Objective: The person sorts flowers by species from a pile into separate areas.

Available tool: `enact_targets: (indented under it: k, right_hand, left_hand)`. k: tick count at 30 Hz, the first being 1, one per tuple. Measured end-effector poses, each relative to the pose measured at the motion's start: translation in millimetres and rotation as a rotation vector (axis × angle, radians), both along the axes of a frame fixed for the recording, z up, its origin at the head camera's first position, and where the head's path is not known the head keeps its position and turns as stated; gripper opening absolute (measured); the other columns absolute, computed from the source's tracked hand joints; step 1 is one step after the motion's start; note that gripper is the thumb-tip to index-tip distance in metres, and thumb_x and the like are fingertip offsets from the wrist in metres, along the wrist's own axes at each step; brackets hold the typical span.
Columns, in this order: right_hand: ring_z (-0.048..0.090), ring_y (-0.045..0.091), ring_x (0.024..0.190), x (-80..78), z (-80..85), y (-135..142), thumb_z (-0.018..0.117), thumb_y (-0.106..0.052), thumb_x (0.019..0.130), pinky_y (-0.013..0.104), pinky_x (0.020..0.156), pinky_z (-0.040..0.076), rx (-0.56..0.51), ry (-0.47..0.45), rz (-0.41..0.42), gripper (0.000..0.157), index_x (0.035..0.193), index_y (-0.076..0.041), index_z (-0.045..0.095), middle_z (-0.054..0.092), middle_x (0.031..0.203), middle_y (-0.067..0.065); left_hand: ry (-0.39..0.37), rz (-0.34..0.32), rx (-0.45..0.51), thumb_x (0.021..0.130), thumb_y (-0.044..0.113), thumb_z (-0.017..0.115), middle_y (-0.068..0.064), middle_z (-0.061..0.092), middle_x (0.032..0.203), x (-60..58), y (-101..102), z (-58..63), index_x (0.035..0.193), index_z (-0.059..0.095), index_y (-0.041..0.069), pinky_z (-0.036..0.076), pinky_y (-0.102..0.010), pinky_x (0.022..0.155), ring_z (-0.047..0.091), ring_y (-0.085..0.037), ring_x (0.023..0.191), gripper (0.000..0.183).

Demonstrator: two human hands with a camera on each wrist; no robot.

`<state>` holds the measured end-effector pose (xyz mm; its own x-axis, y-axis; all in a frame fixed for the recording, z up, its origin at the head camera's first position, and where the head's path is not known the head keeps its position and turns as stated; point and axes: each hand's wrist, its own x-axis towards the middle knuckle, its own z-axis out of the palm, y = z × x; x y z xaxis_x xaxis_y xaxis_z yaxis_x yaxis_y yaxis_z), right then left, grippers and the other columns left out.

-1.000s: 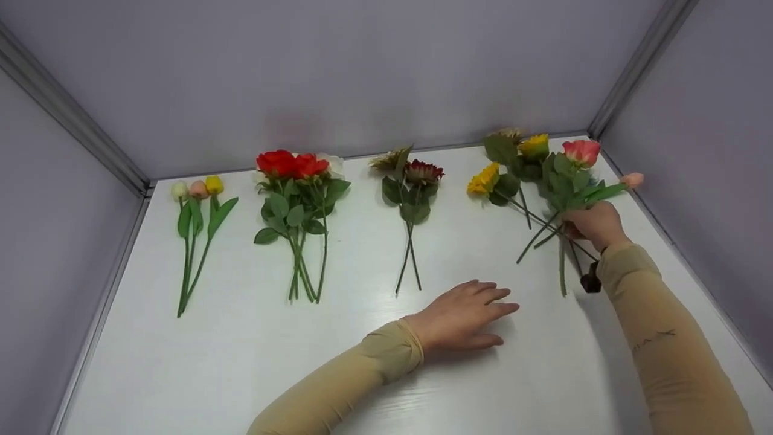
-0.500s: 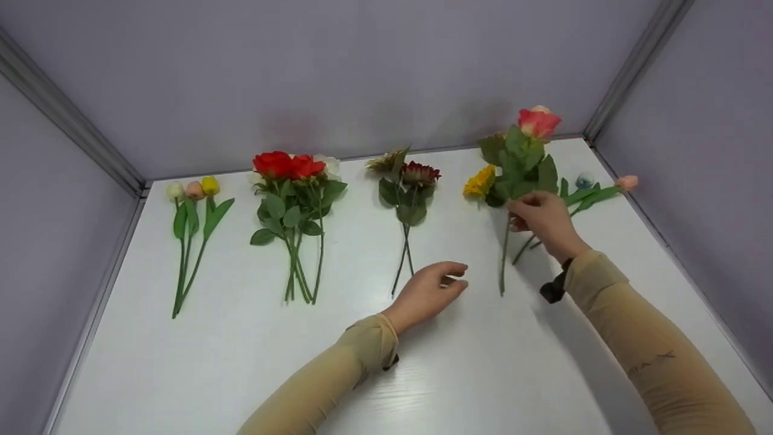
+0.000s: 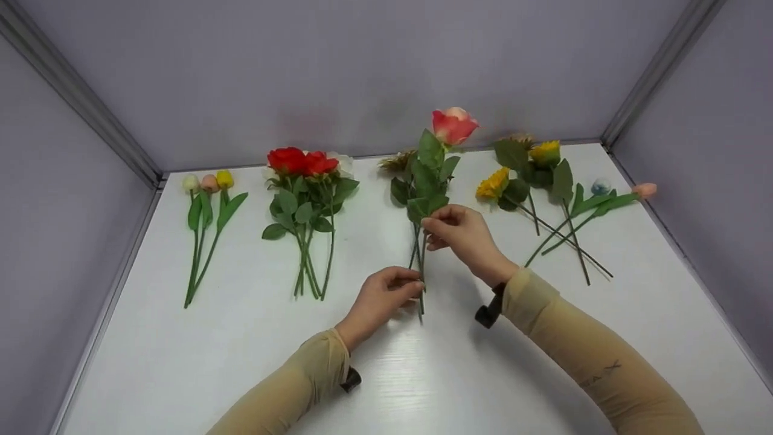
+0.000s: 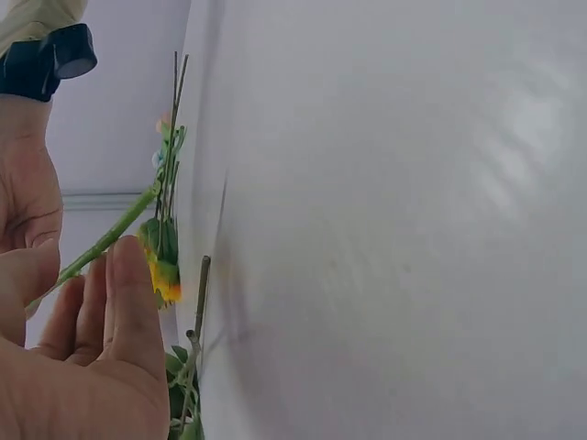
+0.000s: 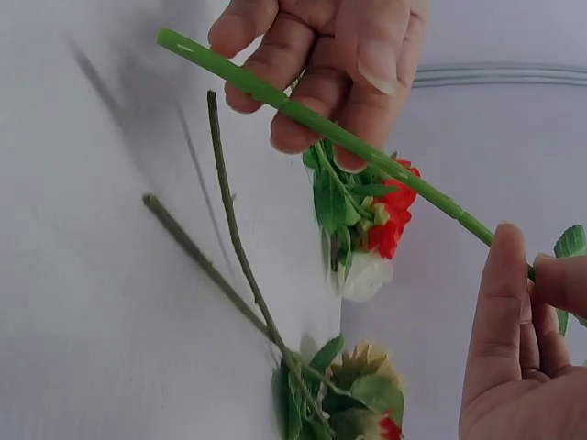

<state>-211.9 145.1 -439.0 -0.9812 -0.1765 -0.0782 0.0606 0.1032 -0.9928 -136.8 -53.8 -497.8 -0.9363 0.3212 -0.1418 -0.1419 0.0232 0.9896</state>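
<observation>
My right hand (image 3: 465, 238) pinches the green stem of a pink rose (image 3: 454, 125) between thumb and fingertips, just under its leaves. The bloom points to the back wall. In the right wrist view the lower stem (image 5: 367, 151) slants across the fingers of my left hand (image 3: 374, 299). That hand has its thumb and fingers apart around the lower stem, not closed on it. Behind the rose lies a pair of flowers with thin crossed stems (image 5: 229, 197); the brownish bloom (image 3: 395, 163) shows, while the dark red one is hidden by the rose's leaves.
Three tulips (image 3: 208, 183) lie at the left of the white table (image 3: 151, 362). Red roses (image 3: 287, 160) with white ones lie beside them. On the right are yellow sunflowers (image 3: 493, 183), a peach tulip (image 3: 645, 190) and a blue bloom (image 3: 601, 186). Grey walls enclose the back and sides.
My right hand has lifted the pink rose from the right-hand group and carried it left to the middle pair. My left hand has moved left, to the rose's lower stem.
</observation>
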Motion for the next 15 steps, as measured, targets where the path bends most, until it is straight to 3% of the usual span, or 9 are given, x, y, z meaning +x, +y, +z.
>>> enact_targets:
  k: [8, 15]
  right_hand:
    - [0.070, 0.027, 0.080, 7.0, -4.0, -22.7, 0.077, -0.025, 0.095, 0.039, 0.078, 0.061, -0.062, -0.005, 0.022, 0.031, 0.108, 0.000, 0.067, 0.068, 0.099, 0.018]
    - [0.069, 0.027, 0.091, 10.2, -8.0, -31.3, 0.076, -0.020, 0.094, 0.041, 0.082, 0.061, -0.117, -0.033, 0.039, 0.030, 0.112, 0.002, 0.068, 0.069, 0.102, 0.017]
  left_hand:
    - [-0.009, 0.079, 0.010, 0.096, 0.015, 0.073, -0.010, 0.071, 0.103, 6.9, -11.9, -2.1, 0.119, 0.065, -0.005, 0.060, -0.037, 0.081, 0.070, -0.024, 0.095, 0.031]
    - [0.007, 0.093, -0.002, 0.097, 0.014, 0.073, -0.009, 0.071, 0.099, 9.3, -16.2, -1.5, 0.114, 0.066, -0.003, 0.059, -0.034, 0.076, 0.071, -0.023, 0.091, 0.025]
